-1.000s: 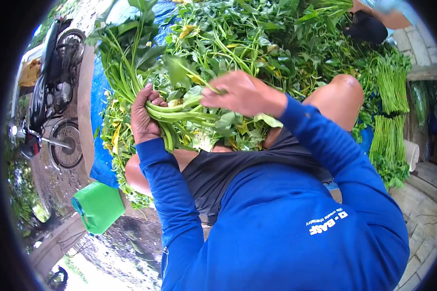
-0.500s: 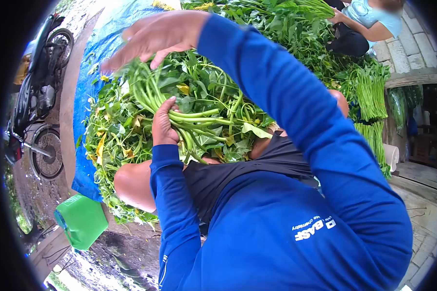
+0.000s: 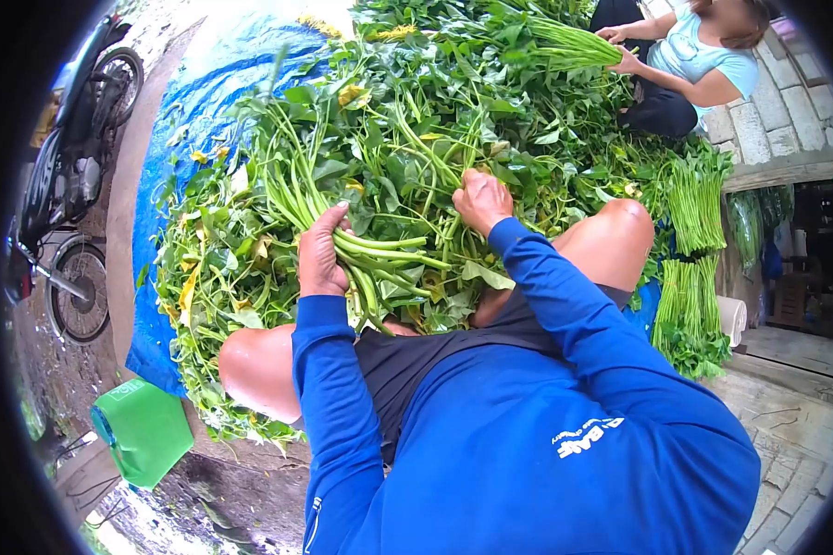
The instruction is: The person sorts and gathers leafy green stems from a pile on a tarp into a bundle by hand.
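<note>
Holding a bundle of green stems [image 3: 292, 180], the left hand [image 3: 323, 254] is closed around its middle, thumb uppermost; most of the fingers are hidden behind the stems. Bundle sits above the heap of leafy greens [image 3: 379, 190], in front of the lap. Its far leaves merge with the heap, so where they end is hard to make out. Right hand [image 3: 484, 199] curled, back upward, just beside some upright stems in the heap; fingertips out of sight, cannot tell whether anything is gripped. Feet mostly covered by greens. Co-worker [image 3: 699, 55] at upper right, head cut by the frame edge, both hands at another bunch [image 3: 574, 44]. Shirt lettering creased, only partly readable.

Bundle's long axis slants: leafy end away from the body and slightly left, then a bend at the grip. Bare ends fan out, some pointing right, others curving down toward the lap. Tied-looking bundles [image 3: 699, 208] lie right of the right knee [image 3: 625, 222]. Blue tarp [image 3: 162, 268] edges the heap at left.
</note>
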Demonstrator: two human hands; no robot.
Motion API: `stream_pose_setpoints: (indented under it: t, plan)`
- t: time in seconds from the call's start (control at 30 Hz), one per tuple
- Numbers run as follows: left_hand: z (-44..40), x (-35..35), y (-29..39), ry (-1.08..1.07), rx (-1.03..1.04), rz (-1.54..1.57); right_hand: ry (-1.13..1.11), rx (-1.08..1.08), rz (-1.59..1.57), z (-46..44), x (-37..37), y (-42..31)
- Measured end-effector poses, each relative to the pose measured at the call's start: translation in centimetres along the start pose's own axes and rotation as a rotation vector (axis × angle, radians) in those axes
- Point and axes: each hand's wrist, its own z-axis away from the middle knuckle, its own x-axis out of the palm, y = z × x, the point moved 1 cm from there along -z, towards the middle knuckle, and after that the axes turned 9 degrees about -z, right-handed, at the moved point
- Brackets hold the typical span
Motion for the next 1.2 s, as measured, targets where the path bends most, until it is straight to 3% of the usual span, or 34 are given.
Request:
stream_pose_setpoints:
  t: [0.07,0.13,0.17,0.27,0.43,0.57,0.6,0.73,0.8,0.87,0.93,1.07,1.13,1.2]
  plan:
    - [-0.3,0.5,-0.1,-0.003,0.004,0.009,-0.005,0.164,-0.165,-1.3,-2.1,-1.5]
    - [-0.2,0.9,0.0,-0.007,0.011,0.005,0.053,0.037,-0.347,-2.7,-4.2,-0.9]
    - [-0.1,1.1,0.1,-0.016,0.007,-0.004,0.116,-0.151,-0.273,-3.7,-4.0,0.7]
    - [-0.4,1.4,-0.3,-0.056,0.007,-0.031,-0.402,0.129,-0.085,-4.1,-6.1,-0.4]
    - [-0.1,1.5,-0.5,-0.037,0.003,-0.033,-0.174,-0.008,0.143,-0.2,-1.6,-2.8]
    - [0.3,0.5,-0.5,-0.035,-0.012,-0.033,-0.02,0.2,-0.049,-4.1,1.2,0.1]
    - [0.8,0.5,-0.1,-0.028,-0.009,-0.027,-0.002,0.241,-0.07,-4.1,-1.3,-1.6]
    - [1.2,0.1,0.3,-0.026,0.021,-0.056,-0.044,-0.117,-0.19,-6.4,-5.6,-0.8]
    - [0.8,0.2,0.7,-0.029,0.057,-0.073,-0.254,-0.085,-0.168,-5.3,-5.9,-2.2]
    - [0.6,0.7,0.9,-0.011,0.049,-0.063,-0.325,-0.062,0.178,-5.4,-1.2,-1.1]
    - [0.7,1.0,0.8,-0.035,0.047,-0.066,-0.217,-0.093,0.26,-3.3,0.6,-1.9]
    - [1.1,0.7,0.4,-0.036,0.046,-0.057,0.11,-0.24,0.195,-3.9,0.8,-2.4]
    - [0.9,0.2,0.1,-0.021,0.059,-0.09,-0.062,-0.093,-0.064,-6.6,-3.6,-3.5]
    - [1.2,0.4,0.5,-0.014,0.065,-0.087,-0.03,-0.187,-0.25,-8.3,-8.5,-3.5]
